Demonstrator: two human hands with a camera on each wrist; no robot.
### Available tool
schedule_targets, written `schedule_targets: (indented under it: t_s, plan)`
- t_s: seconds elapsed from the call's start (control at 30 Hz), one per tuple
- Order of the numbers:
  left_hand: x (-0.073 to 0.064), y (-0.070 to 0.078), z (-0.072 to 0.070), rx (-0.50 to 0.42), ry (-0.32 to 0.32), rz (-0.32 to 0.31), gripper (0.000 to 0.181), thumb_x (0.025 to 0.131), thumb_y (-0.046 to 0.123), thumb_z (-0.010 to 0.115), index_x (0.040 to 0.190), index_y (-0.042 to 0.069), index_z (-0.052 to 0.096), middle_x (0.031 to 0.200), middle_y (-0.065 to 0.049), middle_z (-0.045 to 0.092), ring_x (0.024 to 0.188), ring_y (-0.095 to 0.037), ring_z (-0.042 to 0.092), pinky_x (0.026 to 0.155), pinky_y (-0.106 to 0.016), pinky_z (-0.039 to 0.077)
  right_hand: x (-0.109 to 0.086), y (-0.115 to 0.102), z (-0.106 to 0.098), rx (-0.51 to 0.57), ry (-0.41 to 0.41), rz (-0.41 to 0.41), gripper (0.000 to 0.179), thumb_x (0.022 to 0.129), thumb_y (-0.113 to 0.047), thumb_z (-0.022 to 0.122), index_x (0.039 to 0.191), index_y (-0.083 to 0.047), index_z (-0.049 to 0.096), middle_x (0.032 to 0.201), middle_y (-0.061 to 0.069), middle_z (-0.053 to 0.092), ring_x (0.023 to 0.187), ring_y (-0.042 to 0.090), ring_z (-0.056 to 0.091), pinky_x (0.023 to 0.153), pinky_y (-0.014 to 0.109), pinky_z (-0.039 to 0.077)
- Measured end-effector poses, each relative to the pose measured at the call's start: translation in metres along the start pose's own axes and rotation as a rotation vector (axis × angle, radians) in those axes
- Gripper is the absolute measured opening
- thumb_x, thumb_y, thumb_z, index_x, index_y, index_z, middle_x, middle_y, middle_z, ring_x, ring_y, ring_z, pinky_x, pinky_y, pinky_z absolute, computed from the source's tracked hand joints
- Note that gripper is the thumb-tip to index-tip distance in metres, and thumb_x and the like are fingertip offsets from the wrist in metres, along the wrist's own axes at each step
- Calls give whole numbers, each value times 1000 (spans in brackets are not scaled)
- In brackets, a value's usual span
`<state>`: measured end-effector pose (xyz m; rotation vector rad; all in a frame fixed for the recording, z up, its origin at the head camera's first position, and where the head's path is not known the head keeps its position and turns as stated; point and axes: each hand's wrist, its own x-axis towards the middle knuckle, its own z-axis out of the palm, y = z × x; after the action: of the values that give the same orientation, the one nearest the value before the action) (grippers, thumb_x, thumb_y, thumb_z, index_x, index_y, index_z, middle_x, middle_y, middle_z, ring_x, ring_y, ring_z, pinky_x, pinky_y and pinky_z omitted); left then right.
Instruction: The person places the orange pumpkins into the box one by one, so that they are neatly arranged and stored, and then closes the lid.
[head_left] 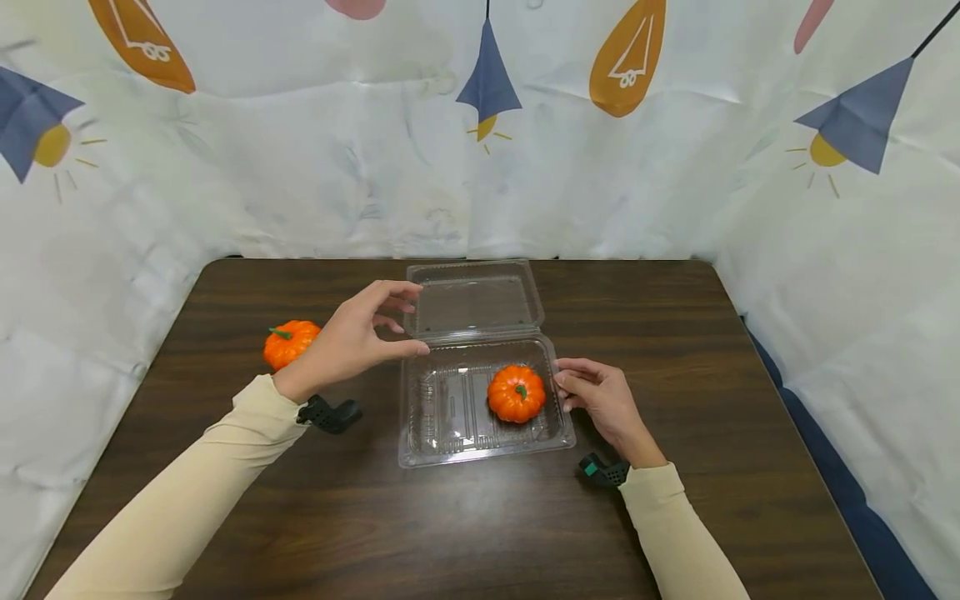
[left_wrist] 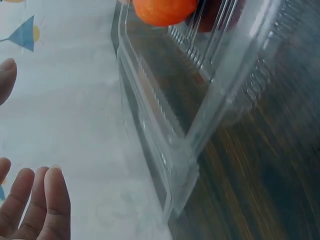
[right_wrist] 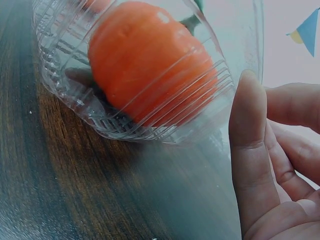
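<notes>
A clear plastic clamshell container lies open on the table, its lid folded back toward the far edge. Inside it, on the right side, sits a small orange toy pumpkin with a green stem. My right hand pinches the container's right rim between thumb and fingers. Over the container's left side, near the hinge, my left hand is spread with thumb and fingers apart, holding nothing. In the left wrist view its fingers are apart from the plastic.
A second orange toy pumpkin rests on the table behind my left wrist, partly covered by it. The dark wood table ends at a white patterned curtain at the back and sides. Each wrist wears a black camera band.
</notes>
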<state>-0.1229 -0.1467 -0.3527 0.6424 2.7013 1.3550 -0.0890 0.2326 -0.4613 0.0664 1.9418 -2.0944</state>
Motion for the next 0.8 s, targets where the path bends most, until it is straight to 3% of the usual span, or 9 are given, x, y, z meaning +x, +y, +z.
schedule_targets:
  t_s: [0.27, 0.47, 0.8]
  plan:
    - [-15, -3, -23, 26, 57, -32, 75, 81, 24, 91, 144, 16, 53, 139, -5, 58, 119, -18, 60, 88, -17, 57, 0, 0, 1, -3, 0, -1, 41, 97, -13, 73, 130, 10, 63, 89, -5, 76, 72, 9, 66, 63, 21, 61]
    - [-28, -7, -39, 70, 97, -94, 75, 82, 26, 90, 146, 21, 52, 140, 1, 58, 116, -5, 58, 89, -14, 55, 0, 1, 0, -9, -6, 2, 43, 97, -14, 73, 130, 10, 63, 89, -6, 77, 73, 9, 67, 64, 21, 61]
    - [-49, -28, -64, 133, 156, -162, 77, 82, 33, 89, 147, 22, 51, 139, 4, 56, 113, 5, 53, 88, -1, 46, -2, -1, 1, 4, -12, 2, 40, 97, -14, 73, 129, 8, 64, 91, -6, 77, 73, 9, 67, 65, 21, 61]
